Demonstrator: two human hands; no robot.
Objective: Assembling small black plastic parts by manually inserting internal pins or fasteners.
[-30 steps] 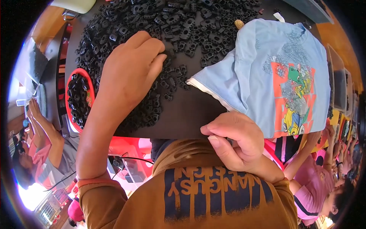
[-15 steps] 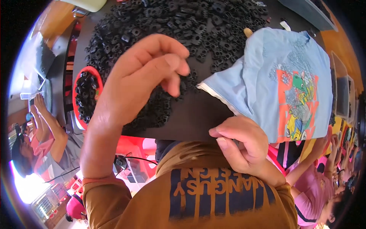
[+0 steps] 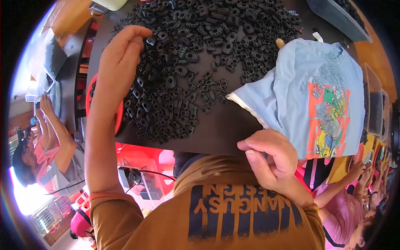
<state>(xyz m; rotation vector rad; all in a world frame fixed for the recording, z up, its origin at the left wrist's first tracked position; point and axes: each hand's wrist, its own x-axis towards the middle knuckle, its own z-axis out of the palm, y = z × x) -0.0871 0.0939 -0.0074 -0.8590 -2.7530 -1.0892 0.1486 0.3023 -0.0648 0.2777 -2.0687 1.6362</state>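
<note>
My left hand [image 3: 123, 54] reaches over the left side of a large pile of small black plastic parts [image 3: 179, 83]. Its fingers are bent and drawn together above the pieces, and whatever lies between the fingertips is hidden. Close to the table's front edge, my right hand [image 3: 273, 156] is curled, thumb tip near the index finger and the other fingers folded into the palm; I cannot make out what it holds. Just beyond it lies a light blue T-shirt [image 3: 287, 91] with a cartoon print, heaped with small clear pieces.
Partly behind my left forearm stands a red-rimmed bowl [image 3: 118, 118] of black parts on the dark table [image 3: 216, 133]. A grey bin [image 3: 339, 18] is at the far right, a pale container [image 3: 110, 4] at the far left. Other people [image 3: 62, 141] work on both sides.
My left hand has moved away and to the left, from above the middle of the pile to its left side. My right hand keeps its curled pose near the table's edge.
</note>
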